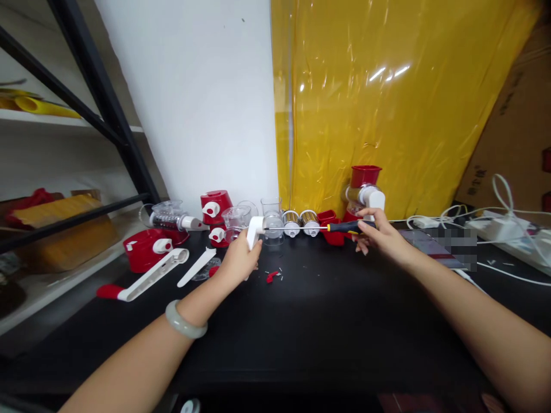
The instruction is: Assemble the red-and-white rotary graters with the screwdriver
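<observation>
gripping a short, bent white plastic part (255,229), the left hand (238,258) closes round its lower end, above the black tabletop (318,332) and toward its back edge. the right hand (381,232) pinches the butt of a black-and-yellow screwdriver (340,227), its lower fingers loosely curled. the step in hand seems to be screwdriver work: the slim shaft runs nearly level to the part's right-facing end, though whether the tip is seated cannot be told. the next move likely calls for a straight shaft and a steady left grip. the part looks smooth and elbow-shaped, partly hidden by fingers.
</observation>
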The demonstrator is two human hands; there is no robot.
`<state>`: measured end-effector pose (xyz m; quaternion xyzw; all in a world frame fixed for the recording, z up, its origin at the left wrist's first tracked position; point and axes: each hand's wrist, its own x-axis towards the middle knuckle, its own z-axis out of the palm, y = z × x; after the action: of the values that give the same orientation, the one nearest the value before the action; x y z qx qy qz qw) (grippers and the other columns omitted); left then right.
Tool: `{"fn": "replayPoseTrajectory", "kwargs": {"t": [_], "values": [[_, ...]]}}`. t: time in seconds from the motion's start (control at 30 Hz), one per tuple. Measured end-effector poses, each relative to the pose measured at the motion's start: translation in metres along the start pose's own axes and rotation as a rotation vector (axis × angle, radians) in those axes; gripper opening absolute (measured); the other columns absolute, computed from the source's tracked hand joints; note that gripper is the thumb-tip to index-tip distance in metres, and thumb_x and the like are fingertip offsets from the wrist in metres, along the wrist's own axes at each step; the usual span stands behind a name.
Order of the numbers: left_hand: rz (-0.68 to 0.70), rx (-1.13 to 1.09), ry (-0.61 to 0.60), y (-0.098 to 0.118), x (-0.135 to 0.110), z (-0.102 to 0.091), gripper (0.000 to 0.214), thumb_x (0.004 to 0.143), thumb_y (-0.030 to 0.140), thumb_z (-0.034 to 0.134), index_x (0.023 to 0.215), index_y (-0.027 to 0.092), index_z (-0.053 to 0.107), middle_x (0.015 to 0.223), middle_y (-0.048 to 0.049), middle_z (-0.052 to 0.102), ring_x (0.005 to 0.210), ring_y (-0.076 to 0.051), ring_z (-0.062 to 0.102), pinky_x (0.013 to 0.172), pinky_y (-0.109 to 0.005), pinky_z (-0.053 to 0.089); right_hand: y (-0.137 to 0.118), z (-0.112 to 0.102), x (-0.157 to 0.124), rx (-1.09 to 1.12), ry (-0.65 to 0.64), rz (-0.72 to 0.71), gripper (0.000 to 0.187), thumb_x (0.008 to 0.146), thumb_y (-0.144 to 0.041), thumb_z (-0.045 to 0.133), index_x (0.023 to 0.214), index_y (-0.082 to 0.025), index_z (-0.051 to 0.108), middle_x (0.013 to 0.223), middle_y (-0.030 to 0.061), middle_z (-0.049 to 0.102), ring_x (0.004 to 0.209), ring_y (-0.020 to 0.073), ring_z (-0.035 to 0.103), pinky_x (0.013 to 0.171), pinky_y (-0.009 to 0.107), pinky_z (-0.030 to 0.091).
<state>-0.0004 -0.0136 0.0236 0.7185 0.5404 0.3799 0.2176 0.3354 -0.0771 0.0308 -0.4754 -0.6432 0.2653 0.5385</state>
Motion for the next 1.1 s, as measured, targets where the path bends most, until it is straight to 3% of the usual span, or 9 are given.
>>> {"fn": "replayPoseTrajectory", "kwargs": {"t": [0.13, 0.33, 0.4, 0.5, 0.6, 0.77, 0.9, 1.0, 1.1], "values": [[-0.004, 0.0, 0.021, 0.0, 0.003, -0.004, 0.022, 0.086, 0.031, 0.051, 0.104, 0.018, 0.048, 0.059, 0.0025, 0.057, 0.045, -0.018, 0.062, 0.044, -0.026, 0.049, -0.002, -0.003, -0.001, -0.011, -0.055, -0.066, 0.051, 0.077, -0.054, 0.068, 0.106, -0.023, 0.04, 0.071, -0.0041, 0.061, 0.057, 0.0125, 0.061, 0.06, 0.028, 0.052], [0.045, 0.023, 0.036, 0.002, 0.0, -0.006, 0.02, 0.086, 0.032, 0.052, 0.1, 0.018, 0.048, 0.056, 0.0034, 0.057, 0.045, -0.018, 0.062, 0.042, -0.024, 0.047, -0.001, -0.002, -0.004, -0.136, -0.056, 0.065, 0.039, 0.087, -0.058, 0.053, 0.079, -0.02, 0.047, 0.044, -0.0062, 0.048, 0.034, 0.008, 0.043, 0.039, 0.021, 0.034], [0.052, 0.017, 0.047, 0.003, 0.0, -0.007, 0.021, 0.086, 0.031, 0.053, 0.102, 0.018, 0.049, 0.056, 0.0036, 0.056, 0.044, -0.017, 0.062, 0.042, -0.023, 0.046, 0.002, 0.002, -0.004, -0.102, -0.022, 0.085, 0.04, 0.089, -0.06, 0.048, 0.082, -0.021, 0.044, 0.042, -0.0078, 0.045, 0.03, 0.0084, 0.039, 0.035, 0.02, 0.03], [0.036, -0.017, 0.043, 0.003, 0.001, -0.007, 0.023, 0.085, 0.031, 0.054, 0.104, 0.018, 0.049, 0.057, 0.0037, 0.056, 0.043, -0.016, 0.06, 0.042, -0.023, 0.047, 0.004, 0.005, -0.003, 0.012, 0.019, 0.019, 0.044, 0.085, -0.061, 0.052, 0.106, -0.027, 0.035, 0.054, -0.0106, 0.051, 0.036, 0.011, 0.046, 0.04, 0.024, 0.042], [0.004, -0.056, 0.003, 0.003, 0.0, -0.004, 0.022, 0.085, 0.03, 0.054, 0.103, 0.018, 0.05, 0.058, 0.0034, 0.056, 0.042, -0.015, 0.058, 0.041, -0.024, 0.048, -0.001, 0.001, -0.003, 0.062, 0.011, -0.086, 0.056, 0.077, -0.053, 0.068, 0.113, -0.029, 0.033, 0.072, -0.0072, 0.059, 0.05, 0.0127, 0.057, 0.055, 0.03, 0.052], [0.011, -0.068, -0.02, 0.002, -0.004, 0.002, 0.027, 0.086, 0.03, 0.052, 0.11, 0.018, 0.05, 0.06, 0.0031, 0.055, 0.045, -0.016, 0.059, 0.042, -0.025, 0.049, -0.011, -0.009, -0.005, -0.246, 0.078, -0.111, 0.038, 0.084, -0.057, 0.058, 0.091, -0.021, 0.051, 0.062, -0.0009, 0.062, 0.055, 0.0139, 0.06, 0.061, 0.028, 0.049], [0.07, 0.022, -0.007, 0.0, -0.006, 0.003, 0.023, 0.087, 0.031, 0.052, 0.105, 0.018, 0.05, 0.062, 0.0019, 0.056, 0.047, -0.015, 0.059, 0.045, -0.024, 0.048, -0.013, -0.007, -0.005, -0.394, 0.04, 0.096, 0.048, 0.086, -0.067, 0.046, 0.071, -0.021, 0.047, 0.038, -0.0042, 0.047, 0.036, 0.0117, 0.049, 0.048, 0.026, 0.043], [0.069, 0.028, -0.026, -0.001, -0.005, 0.004, 0.021, 0.087, 0.031, 0.052, 0.103, 0.019, 0.05, 0.062, 0.0023, 0.056, 0.046, -0.015, 0.059, 0.044, -0.023, 0.047, -0.013, -0.006, -0.003, -0.189, 0.028, 0.104, 0.047, 0.085, -0.068, 0.046, 0.087, -0.021, 0.047, 0.042, -0.006, 0.049, 0.037, 0.0134, 0.051, 0.049, 0.028, 0.046], [0.001, -0.043, -0.049, -0.001, -0.003, 0.004, 0.024, 0.086, 0.03, 0.052, 0.107, 0.018, 0.049, 0.062, 0.0031, 0.055, 0.045, -0.015, 0.058, 0.043, -0.024, 0.048, -0.014, -0.007, -0.003, -0.019, -0.024, -0.017, 0.054, 0.078, -0.06, 0.063, 0.111, -0.025, 0.037, 0.067, -0.0046, 0.063, 0.056, 0.0166, 0.063, 0.06, 0.032, 0.053]]}}
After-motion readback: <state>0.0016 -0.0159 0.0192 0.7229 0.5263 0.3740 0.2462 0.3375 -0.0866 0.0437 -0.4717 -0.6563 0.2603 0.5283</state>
